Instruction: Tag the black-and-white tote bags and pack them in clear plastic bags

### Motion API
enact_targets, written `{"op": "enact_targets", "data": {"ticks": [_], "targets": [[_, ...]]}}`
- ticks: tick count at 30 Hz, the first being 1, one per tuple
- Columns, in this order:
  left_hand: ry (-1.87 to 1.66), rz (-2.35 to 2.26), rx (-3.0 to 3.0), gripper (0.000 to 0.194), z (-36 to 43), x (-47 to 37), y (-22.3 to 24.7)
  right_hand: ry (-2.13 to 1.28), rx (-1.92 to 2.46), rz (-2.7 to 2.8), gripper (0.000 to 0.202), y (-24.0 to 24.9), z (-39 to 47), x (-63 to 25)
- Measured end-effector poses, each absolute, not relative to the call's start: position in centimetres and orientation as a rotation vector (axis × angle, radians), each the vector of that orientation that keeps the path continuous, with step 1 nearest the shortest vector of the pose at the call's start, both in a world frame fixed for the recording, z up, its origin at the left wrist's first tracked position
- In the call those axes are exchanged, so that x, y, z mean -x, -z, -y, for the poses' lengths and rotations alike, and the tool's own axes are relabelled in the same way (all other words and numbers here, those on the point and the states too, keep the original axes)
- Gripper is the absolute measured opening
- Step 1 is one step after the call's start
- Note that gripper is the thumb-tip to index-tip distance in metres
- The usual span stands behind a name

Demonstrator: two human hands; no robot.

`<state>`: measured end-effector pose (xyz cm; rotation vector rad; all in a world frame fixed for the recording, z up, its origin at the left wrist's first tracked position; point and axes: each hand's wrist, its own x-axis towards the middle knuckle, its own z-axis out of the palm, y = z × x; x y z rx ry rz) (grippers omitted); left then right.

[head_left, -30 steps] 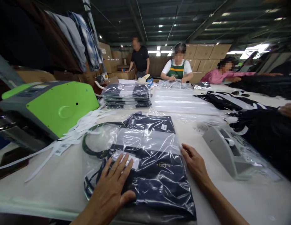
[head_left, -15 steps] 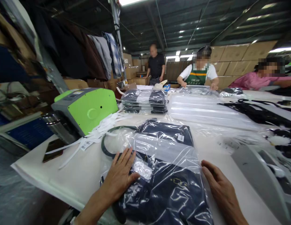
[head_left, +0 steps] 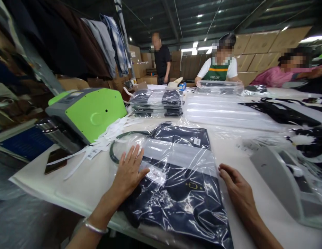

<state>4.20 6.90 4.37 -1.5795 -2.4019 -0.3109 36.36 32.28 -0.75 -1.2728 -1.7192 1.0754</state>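
Both hands flat, fingers spread, gripping nothing. My left hand [head_left: 129, 172] presses palm-down on the left part of the bagged garment [head_left: 180, 180], fingers pointing away from me. My right hand [head_left: 237, 188] sits at the bag's right edge, fingertips touching the plastic, palm mostly on the white table [head_left: 72, 186]. So the hands are apart with the bag between them.

Bag lies dead ahead, long axis running away from me toward the far side of the table; near end at the table edge by my wrists, far end with the barcode sticker [head_left: 196, 141] up top. Left hand is further onto it, right only borders it.

Around it: green machine [head_left: 95, 112] to the left, white tag strips [head_left: 109, 133] spilling from it toward the bag's far left corner, a dark phone [head_left: 55, 160] left of that. Stack of bagged garments [head_left: 157, 103] beyond. Grey dispenser [head_left: 277, 180] to the right, apart from the bag. Three people work at the far end.
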Motion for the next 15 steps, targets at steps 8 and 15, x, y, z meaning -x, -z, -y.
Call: {"op": "enact_targets", "data": {"ticks": [8,15], "targets": [[0.267,2.499,1.691,0.066,-6.6,-2.4,-0.8,-1.140,1.175,1.662,0.053,1.4,-32.3,-36.3],[0.437,2.205,1.803,0.072,-5.4,-7.1,-5.7,-1.150,1.175,1.636,0.051,0.7,-31.9,-36.1]]}}
